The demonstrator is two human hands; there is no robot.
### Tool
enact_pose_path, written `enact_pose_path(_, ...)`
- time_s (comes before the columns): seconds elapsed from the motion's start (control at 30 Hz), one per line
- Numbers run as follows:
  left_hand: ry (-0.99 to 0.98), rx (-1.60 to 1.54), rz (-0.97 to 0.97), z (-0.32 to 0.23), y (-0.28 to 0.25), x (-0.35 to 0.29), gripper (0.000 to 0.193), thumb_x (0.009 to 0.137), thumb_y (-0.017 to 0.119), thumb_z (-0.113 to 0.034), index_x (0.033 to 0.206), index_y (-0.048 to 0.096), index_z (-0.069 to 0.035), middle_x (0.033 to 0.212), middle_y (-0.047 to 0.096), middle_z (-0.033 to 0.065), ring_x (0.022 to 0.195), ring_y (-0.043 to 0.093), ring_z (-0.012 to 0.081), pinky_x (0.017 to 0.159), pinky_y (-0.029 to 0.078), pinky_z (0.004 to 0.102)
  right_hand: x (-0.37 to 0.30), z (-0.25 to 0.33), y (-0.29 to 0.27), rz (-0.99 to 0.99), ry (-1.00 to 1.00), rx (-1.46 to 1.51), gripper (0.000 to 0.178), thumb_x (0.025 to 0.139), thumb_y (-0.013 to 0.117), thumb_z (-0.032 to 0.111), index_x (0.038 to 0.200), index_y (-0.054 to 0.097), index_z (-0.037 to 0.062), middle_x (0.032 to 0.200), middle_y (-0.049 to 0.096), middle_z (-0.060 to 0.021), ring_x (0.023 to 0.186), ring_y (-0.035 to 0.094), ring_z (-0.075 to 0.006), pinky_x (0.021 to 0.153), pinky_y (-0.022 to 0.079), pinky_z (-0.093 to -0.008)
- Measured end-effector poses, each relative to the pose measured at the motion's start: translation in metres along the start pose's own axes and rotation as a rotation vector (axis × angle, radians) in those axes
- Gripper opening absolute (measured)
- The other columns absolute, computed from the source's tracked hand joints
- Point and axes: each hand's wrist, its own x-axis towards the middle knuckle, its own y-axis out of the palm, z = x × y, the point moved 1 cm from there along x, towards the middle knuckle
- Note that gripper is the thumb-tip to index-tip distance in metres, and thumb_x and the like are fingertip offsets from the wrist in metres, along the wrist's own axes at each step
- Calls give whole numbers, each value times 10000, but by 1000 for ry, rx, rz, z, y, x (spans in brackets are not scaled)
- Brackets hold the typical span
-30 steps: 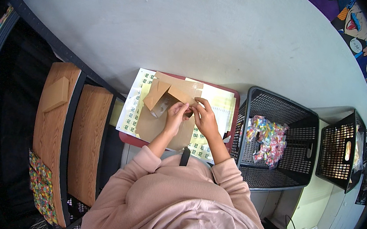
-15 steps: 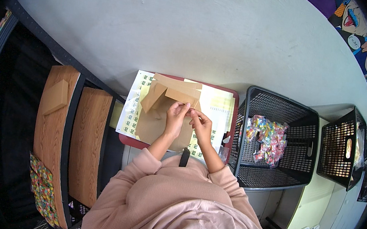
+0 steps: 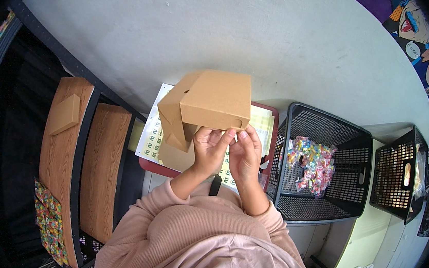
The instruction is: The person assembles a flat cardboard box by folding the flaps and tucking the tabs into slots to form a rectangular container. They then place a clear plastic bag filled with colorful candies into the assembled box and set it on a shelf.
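Note:
A brown cardboard box [image 3: 212, 103], partly folded, is held up in front of me with one broad face turned upward. One of its flaps hangs down on the left. My left hand [image 3: 209, 148] pinches the near lower edge of the box between thumb and fingers. Right beside it, my right hand [image 3: 246, 155] grips the same edge near its right corner. The two thumbs almost touch. Under the box, sheets of printed labels [image 3: 150, 140] lie on a small dark red table [image 3: 155, 168]. Part of the box's inside is hidden from me.
To the right stands a black plastic crate [image 3: 348, 165] with colourful wrapped sweets [image 3: 311, 164] in it. Beyond it is a smaller black basket [image 3: 393, 177]. Wooden shelves [image 3: 100, 169] on the left carry a flat brown box [image 3: 65, 114] and a patterned packet [image 3: 51, 224]. A pale wall [image 3: 199, 29] rises behind the table.
Both hands have lifted the cardboard box off the table and tipped it, so a broad face now shows. The hands have come closer together on its near edge.

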Motion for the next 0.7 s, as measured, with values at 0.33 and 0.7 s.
enact_pose_path(0.33,-114,-71,-43,-3,0,1,191,788,544,-51,970,501,-12,934,546,52,846,516,94,741,412,227,-3,5,14,-109,48,64,83,778,537,41,857,523,19,871,537,-53,839,506,-130,752,408,-282)
enact_pose_path(0.7,-436,50,-126,49,-42,-10,110,804,515,-25,912,523,-6,860,572,48,770,543,100,680,452,223,27,-1,-33,354,-596,-1520,189,632,593,21,815,546,32,939,532,-117,762,571,-257,639,469,-323)
